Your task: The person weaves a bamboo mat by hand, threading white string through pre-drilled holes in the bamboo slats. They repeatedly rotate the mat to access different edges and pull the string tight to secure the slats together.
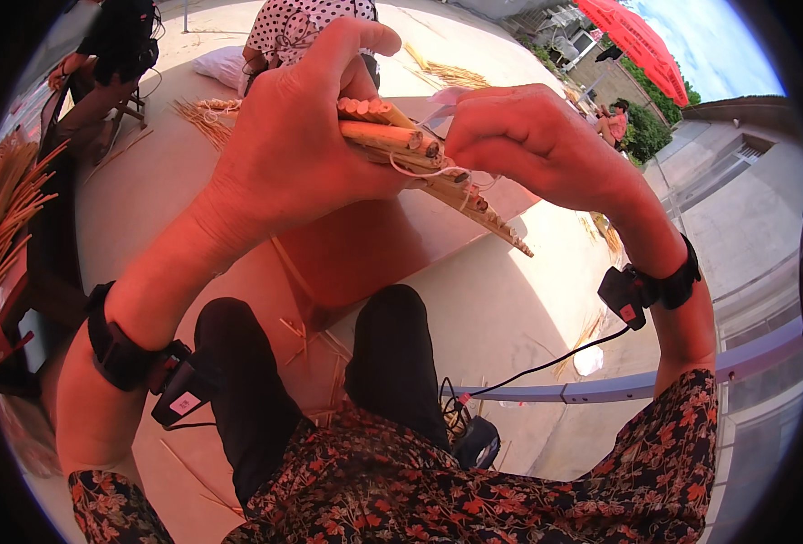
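A row of cut straw stalks (pixel 385 136), pale yellow with their round ends toward me, is held up in front of my chest. My left hand (pixel 279 140) grips it from the left, its thumb raised above the stalks and its fingers hidden behind them. White string (pixel 420 171) loops across the stalk ends and between the stalks. Close to the right of the stalks, my right hand (pixel 537 140) has its fingers curled together in a pinch on the string. Its fingertips are partly hidden.
Beneath my hands stands a low reddish-brown table (pixel 356 249). More straw (pixel 7 213) is heaped at the left. A person in a dotted top (pixel 297 23) sits beyond; another person (pixel 116 68) sits far left. A black cable (pixel 546 367) runs from my right wrist band.
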Tool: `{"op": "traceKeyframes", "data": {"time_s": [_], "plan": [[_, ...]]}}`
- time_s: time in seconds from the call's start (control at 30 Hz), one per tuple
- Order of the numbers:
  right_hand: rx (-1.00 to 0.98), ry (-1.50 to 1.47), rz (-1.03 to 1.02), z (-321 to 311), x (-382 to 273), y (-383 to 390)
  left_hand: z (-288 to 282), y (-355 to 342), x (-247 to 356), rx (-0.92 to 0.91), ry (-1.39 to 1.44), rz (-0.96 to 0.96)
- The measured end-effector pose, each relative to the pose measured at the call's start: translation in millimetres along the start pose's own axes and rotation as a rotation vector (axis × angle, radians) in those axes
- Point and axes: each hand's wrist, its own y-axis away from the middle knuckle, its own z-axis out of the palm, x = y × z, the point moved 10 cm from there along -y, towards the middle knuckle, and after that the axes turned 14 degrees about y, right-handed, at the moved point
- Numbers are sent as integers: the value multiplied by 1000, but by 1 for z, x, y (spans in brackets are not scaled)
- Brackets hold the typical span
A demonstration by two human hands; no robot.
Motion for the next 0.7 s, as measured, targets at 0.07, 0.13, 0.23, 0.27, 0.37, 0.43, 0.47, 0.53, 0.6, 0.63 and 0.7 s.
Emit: {"op": "traceKeyframes", "data": {"time_s": [0.07,0.13,0.23,0.27,0.37,0.43,0.47,0.53,0.6,0.63,0.7], "plan": [[-27,-38,23,7,5,4,5,5,0,8,-25,5],[-38,-59,32,13,9,7,9,9,-2,15,-44,-6],[-35,-25,6,19,14,9,15,13,-9,27,-44,-60],[-37,12,-16,21,15,11,17,15,-11,32,-32,-90],[-33,22,-57,28,20,17,25,20,-14,35,-29,-108],[-18,51,-39,30,23,21,28,26,-14,60,-68,-82],[-5,93,-12,30,25,23,28,30,-13,84,-103,-61],[16,117,40,30,29,26,29,39,-10,157,-75,-69],[0,82,103,25,24,26,24,50,-8,254,50,-128],[-27,42,138,18,13,24,18,51,4,259,18,-104],[-7,-162,90,-3,-3,30,5,38,39,256,-29,-50]]}}
